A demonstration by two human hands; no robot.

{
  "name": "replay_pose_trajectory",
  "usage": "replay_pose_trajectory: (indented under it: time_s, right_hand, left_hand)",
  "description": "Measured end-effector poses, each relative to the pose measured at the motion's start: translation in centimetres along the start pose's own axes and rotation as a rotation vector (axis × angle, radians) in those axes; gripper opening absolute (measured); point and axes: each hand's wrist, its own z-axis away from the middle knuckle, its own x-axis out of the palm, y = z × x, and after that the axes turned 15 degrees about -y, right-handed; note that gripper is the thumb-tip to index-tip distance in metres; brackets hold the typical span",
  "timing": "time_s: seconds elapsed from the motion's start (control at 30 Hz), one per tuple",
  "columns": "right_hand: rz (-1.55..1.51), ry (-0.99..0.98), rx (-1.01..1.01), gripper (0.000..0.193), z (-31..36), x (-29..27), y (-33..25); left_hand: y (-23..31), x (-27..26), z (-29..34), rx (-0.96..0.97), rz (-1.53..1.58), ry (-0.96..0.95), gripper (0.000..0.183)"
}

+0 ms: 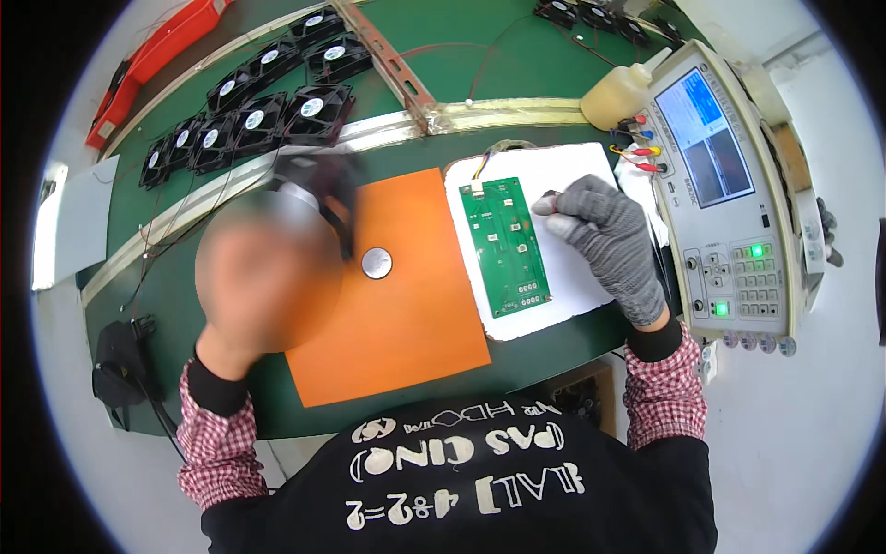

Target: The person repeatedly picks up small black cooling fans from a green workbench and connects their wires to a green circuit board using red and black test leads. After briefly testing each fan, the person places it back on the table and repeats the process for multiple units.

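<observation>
My left hand (268, 272) is smeared at the left edge of an orange sheet (415, 332). A blurred black cooling fan (332, 180) is at its fingertips, apparently held by them. A round silver disc with a dark rim (377, 263) lies on the sheet, right of that hand. My right hand (604, 240), in a grey knit glove, is closed in a pinch over a white pad (577, 277). A small dark bit shows at its fingertips, too small to name. Beside it, a green circuit board (506, 245) with a wired white connector rests on the pad.
Several black fans (254, 120) stand in rows at the back left, near a red bin (152, 65). A metal rail (392, 65) divides the green bench (443, 65). At right stand a yellowish bottle (616, 97) and a test instrument (729, 194) with clip leads.
</observation>
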Motion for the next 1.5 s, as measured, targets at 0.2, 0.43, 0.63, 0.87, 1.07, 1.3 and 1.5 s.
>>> replay_pose_trajectory:
  time_s: [0.2, 0.43, 0.63, 0.87, 1.07, 1.3, 1.5]
  right_hand:
    - [-0.068, -0.042, 0.050, 0.017, -0.9, 2.5, 1.8]
    - [0.072, -0.092, -0.034, 0.018, -0.7, 2.6, 2.3]
    - [0.069, -0.128, 0.005, 0.020, -1.0, 2.4, 2.2]
    - [0.111, -0.083, -0.088, 0.020, -0.8, 2.4, 3.1]
    - [0.232, -0.068, -0.148, 0.020, -1.0, 2.6, 2.5]
    - [-0.006, 0.042, -0.126, 0.016, -0.4, 2.4, 2.1]
    - [-0.278, 0.186, -0.047, 0.020, -0.7, 2.6, 1.6]
  left_hand:
    - [2.1, 2.1, -0.9, 0.036, 0.262, -0.231, 0.026]
    - [6.5, 2.6, -4.1, -0.262, 0.347, -0.268, 0.082]
    - [6.2, 2.3, -3.7, -0.011, 0.112, -0.193, 0.088]
    - [6.0, -4.9, -3.8, 0.091, 0.802, -0.279, 0.091]
    - [7.0, -5.5, -3.0, -0.297, 1.480, -0.252, 0.045]
    - [0.4, 1.4, -14.5, 0.136, 0.176, 0.223, 0.086]
    - [-6.7, 8.8, -11.8, -0.248, -0.184, -0.095, 0.037]
